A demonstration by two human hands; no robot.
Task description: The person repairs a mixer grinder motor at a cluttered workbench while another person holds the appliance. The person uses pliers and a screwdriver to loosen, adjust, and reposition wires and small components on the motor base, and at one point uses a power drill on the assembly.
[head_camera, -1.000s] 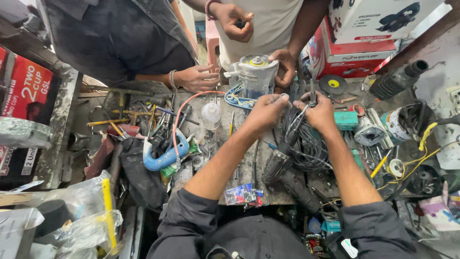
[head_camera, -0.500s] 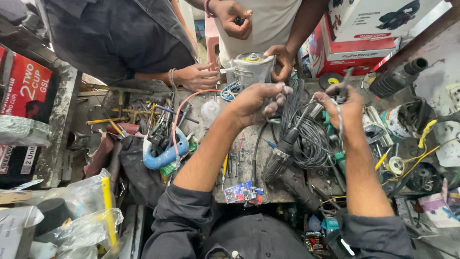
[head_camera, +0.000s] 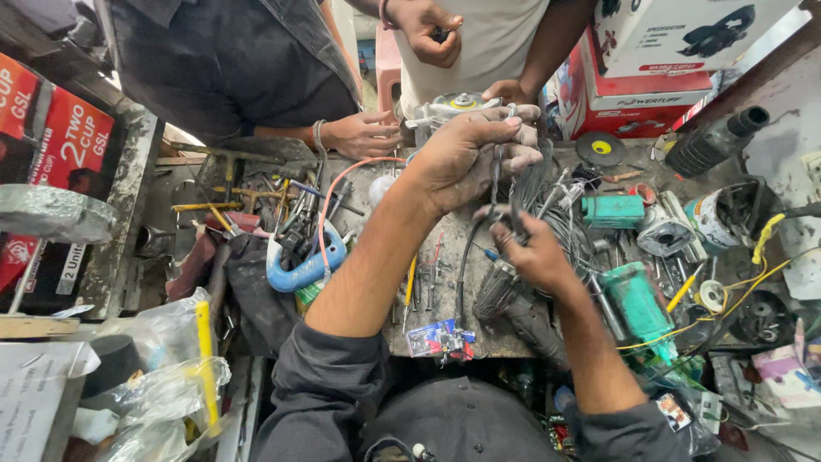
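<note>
Head view: bundle of thin grey wires (head_camera: pixel 547 201), looped and tangled, held above the cluttered workbench (head_camera: pixel 445 257) between both hands, left hand (head_camera: pixel 470 154) closed around its upper strands, right hand (head_camera: pixel 534 252) pinching the lower strands just below, beside a green tool body (head_camera: pixel 611 210).

Cable (head_camera: pixel 534 184) end within closed hands (head_camera: pixel 505 201)
</note>
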